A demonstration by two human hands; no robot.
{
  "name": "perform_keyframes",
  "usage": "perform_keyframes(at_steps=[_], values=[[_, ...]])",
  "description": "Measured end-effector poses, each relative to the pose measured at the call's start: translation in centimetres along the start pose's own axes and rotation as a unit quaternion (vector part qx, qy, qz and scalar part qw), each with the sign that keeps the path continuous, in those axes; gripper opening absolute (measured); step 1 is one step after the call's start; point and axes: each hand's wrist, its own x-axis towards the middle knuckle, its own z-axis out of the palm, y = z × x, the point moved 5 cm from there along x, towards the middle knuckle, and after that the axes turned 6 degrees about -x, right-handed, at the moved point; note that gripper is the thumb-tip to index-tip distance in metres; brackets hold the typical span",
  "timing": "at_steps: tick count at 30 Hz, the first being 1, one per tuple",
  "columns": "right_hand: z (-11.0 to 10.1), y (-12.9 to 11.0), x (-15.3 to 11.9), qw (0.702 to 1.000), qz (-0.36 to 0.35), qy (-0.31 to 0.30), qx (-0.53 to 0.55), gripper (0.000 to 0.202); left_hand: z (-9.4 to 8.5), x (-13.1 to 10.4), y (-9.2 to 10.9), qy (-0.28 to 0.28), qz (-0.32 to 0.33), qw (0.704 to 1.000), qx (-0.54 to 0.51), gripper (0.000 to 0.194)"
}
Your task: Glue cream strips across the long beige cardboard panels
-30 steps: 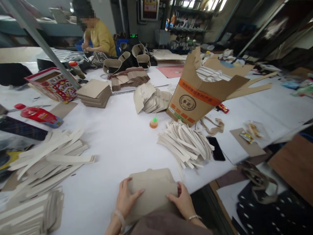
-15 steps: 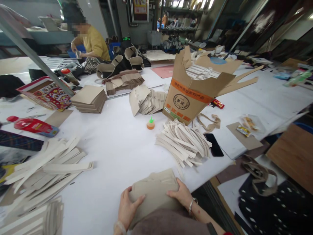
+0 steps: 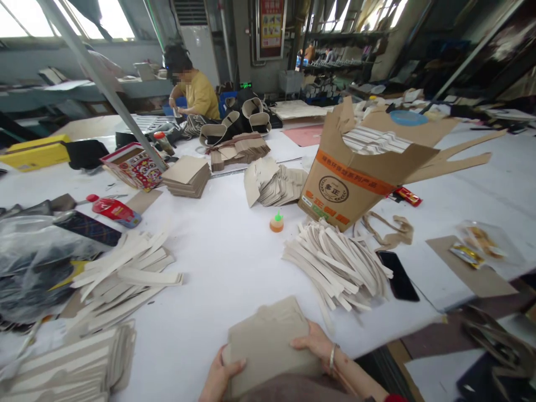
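A stack of grey-beige cardboard sheets is held close to my body at the table's front edge. My left hand grips its left side, thumb on top and fingers around the edge. At the right side my right hand holds it the same way, thumb lying on the top sheet. The sheets' far edges are slightly uneven. Beyond my right hand lies a loose heap of pale strips. A small glue bottle with a green tip stands farther back.
An open cardboard box with white strips stands back right, near a phone. More strips and stacked pieces lie left. Cardboard stacks sit farther back. Another person in yellow works across the table.
My view has swung left and up, so the table things appear farther right. Both hands keep hold of the cardboard stack, and the left hand sits lower along its side.
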Motion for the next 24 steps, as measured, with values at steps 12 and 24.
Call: perform_keyframes(at_steps=[12, 24], values=[[0.9, -13.2, 0.1, 0.947, -0.259, -0.068, -0.18, 0.068, 0.0, -3.8, 11.7, 0.036, 0.28, 0.949, 0.139, 0.073], [1.1, -10.9, 6.0, 0.949, -0.257, -0.036, -0.18, 0.076, -0.2, 1.9, 10.0, 0.063, 0.279, 0.949, 0.13, 0.064]])
